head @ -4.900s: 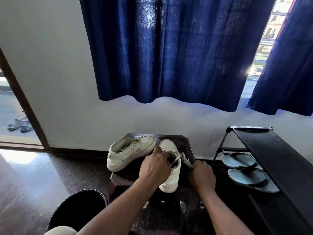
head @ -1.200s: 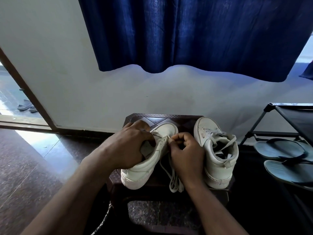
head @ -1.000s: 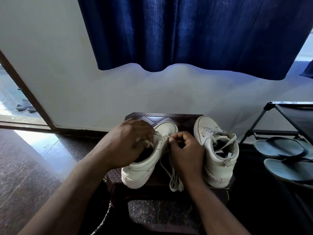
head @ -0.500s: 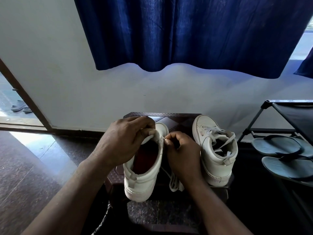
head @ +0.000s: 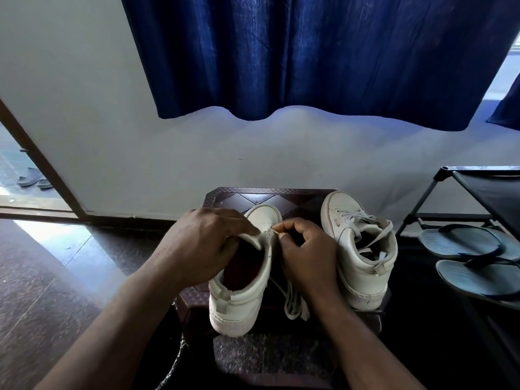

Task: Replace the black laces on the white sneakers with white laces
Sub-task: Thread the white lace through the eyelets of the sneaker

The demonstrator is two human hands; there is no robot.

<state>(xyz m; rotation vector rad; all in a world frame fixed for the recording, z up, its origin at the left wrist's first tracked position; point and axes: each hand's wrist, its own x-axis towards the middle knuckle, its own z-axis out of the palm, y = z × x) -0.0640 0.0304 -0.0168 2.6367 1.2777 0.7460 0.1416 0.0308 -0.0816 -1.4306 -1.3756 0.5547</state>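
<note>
Two white sneakers stand on a dark stool (head: pixel 284 197). The left sneaker (head: pixel 242 291) has no lace through its eyelets and points away from me, heel over the stool's front edge. My left hand (head: pixel 199 246) grips its tongue and upper. My right hand (head: pixel 306 254) pinches the tip of a white lace (head: pixel 292 301) at an eyelet on the shoe's right side. The rest of that lace hangs in loops between the shoes. The right sneaker (head: pixel 363 251) is laced in white, with loose ends over its opening.
A black shoe rack (head: pixel 484 187) at the right holds grey flip-flops (head: pixel 475 260). A blue curtain (head: pixel 309 57) hangs over the white wall. An open doorway at the left shows grey slippers (head: pixel 33 180). A dark bin rim (head: pixel 171 370) sits by the stool.
Since 4.9 s ago the laced sneaker went to the stool's right side and I took up the unlaced one. In the last second that shoe turned heel-toward-me and upright, while my right hand kept the lace tip.
</note>
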